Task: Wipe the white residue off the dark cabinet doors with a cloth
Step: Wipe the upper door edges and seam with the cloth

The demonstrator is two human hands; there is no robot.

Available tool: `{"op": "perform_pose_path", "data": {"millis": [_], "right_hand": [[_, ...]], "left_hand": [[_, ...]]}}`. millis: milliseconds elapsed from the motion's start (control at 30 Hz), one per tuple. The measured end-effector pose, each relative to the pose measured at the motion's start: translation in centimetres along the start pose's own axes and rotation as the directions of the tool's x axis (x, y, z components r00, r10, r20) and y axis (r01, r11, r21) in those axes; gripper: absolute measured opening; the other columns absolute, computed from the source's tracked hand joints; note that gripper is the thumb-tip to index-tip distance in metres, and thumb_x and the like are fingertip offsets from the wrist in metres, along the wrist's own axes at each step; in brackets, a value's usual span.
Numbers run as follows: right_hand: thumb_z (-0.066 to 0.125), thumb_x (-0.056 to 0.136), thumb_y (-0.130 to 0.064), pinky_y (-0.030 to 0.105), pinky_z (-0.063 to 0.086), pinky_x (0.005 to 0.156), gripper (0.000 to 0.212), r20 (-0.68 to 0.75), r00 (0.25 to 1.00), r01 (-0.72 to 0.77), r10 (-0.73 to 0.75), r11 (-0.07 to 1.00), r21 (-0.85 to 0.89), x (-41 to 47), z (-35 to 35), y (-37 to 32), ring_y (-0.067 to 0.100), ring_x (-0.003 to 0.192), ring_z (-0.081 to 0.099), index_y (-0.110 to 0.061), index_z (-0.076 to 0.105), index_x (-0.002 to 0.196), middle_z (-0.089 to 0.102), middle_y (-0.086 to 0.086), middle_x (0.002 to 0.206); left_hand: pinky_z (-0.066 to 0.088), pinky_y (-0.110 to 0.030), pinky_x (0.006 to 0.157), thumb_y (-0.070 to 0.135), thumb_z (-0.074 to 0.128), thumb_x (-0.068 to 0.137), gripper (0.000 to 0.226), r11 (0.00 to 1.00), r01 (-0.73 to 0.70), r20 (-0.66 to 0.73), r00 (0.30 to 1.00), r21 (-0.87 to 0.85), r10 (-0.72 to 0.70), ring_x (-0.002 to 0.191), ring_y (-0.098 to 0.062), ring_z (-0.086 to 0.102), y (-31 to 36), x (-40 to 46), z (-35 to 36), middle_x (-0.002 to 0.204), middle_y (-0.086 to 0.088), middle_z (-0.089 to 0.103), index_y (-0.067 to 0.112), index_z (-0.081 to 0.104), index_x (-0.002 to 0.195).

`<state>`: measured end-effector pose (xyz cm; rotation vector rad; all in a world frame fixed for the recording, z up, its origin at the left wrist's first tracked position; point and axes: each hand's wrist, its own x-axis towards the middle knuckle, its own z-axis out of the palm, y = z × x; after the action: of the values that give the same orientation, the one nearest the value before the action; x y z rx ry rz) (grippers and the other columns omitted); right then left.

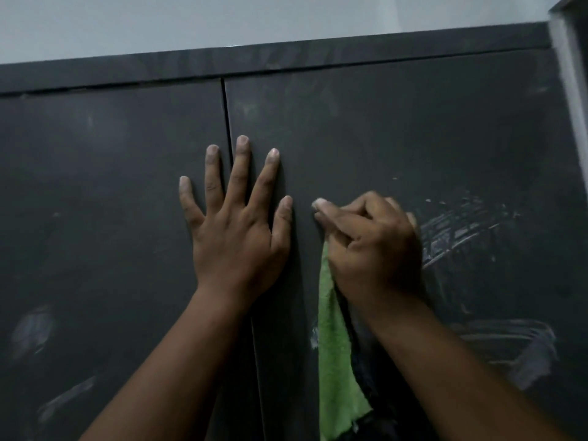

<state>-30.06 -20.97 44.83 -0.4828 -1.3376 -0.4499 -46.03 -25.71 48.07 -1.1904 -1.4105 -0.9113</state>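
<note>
On the far left, the left cabinet door (105,218) is carrying faint white smears low down (31,332), and these are looking thinner than the marks further right. The left hand (235,237) is lying flat with its fingers spread and straight, holding nothing, and is pressing across the seam (226,113) between the two doors, so that it is bracing both panels at once.

Just beside it, the right hand (372,246) is curling its fingers around a bunched green cloth (334,345), and is pushing the wad against the right cabinet door (413,128). Most of the cloth is hanging loose below the wrist; how much of it is actually lying between knuckles and door is hard to tell, since the hand is covering that part. The fingertips are looking chalky.

To the right of that hand, the heaviest white residue (461,230) is streaking the panel in scratchy bands, with another broad patch (525,351) lower down.

Several things could be going wrong from here. The cloth seems to be loading up with powder, so further strokes may be smearing residue into a grey film rather than lifting it. The dangling tail may be dragging across cleaned areas and re-marking them. The dusty left palm is probably leaving its own print over the seam. Hard pressure from a small wad is likely to be leaving missed streaks between passes.
</note>
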Motion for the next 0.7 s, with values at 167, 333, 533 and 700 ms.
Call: {"op": "perform_pose_path", "data": {"millis": [167,333,533,700], "right_hand": [[0.074,0.092,-0.031,0.049,0.051,0.071,0.013,-0.141,0.984,-0.113,0.109,0.993,-0.024,5.9,-0.2,1.8,0.038,0.078,0.061,-0.020,0.080,0.094,0.063,0.010,0.082],[0.062,0.093,-0.034,0.042,0.051,0.080,0.020,-0.051,0.992,-0.118,0.117,0.993,-0.030,12.2,1.2,0.9,0.034,0.090,0.064,-0.026,0.079,0.100,0.061,0.006,0.091],[0.075,0.092,-0.018,0.048,0.047,0.067,0.014,0.070,0.995,0.060,-0.067,0.993,0.100,0.9,0.2,-0.6,0.034,0.074,0.059,-0.025,0.081,0.101,0.059,0.005,0.080],[0.081,0.088,-0.022,0.040,0.041,0.065,0.015,-0.036,0.999,-0.002,0.001,1.000,-0.026,-1.4,-1.1,2.8,0.033,0.070,0.057,-0.031,0.082,0.100,0.061,0.001,0.077]], "left_hand": [[-0.002,-0.063,0.125,0.061,0.022,0.102,0.067,1.000,0.009,-0.008,1.000,0.011,-0.009,0.161,-0.024,-0.012,0.4,-0.5,0.3,0.175,0.006,-0.005,0.040,0.011,0.165],[-0.003,-0.062,0.126,0.060,0.023,0.103,0.067,1.000,0.026,-0.016,1.000,0.001,-0.026,0.161,-0.023,-0.012,0.7,-0.6,0.4,0.175,0.006,-0.005,0.041,0.010,0.165],[-0.004,-0.060,0.126,0.060,0.023,0.103,0.066,0.999,0.037,-0.015,0.999,-0.002,-0.037,0.161,-0.021,-0.013,0.8,-0.8,0.5,0.175,0.007,-0.007,0.042,0.008,0.165],[-0.002,-0.060,0.127,0.059,0.025,0.104,0.066,0.999,0.035,-0.034,0.999,-0.009,-0.035,0.161,-0.022,-0.011,1.0,-1.2,0.9,0.175,0.006,-0.004,0.039,0.011,0.166]]}}
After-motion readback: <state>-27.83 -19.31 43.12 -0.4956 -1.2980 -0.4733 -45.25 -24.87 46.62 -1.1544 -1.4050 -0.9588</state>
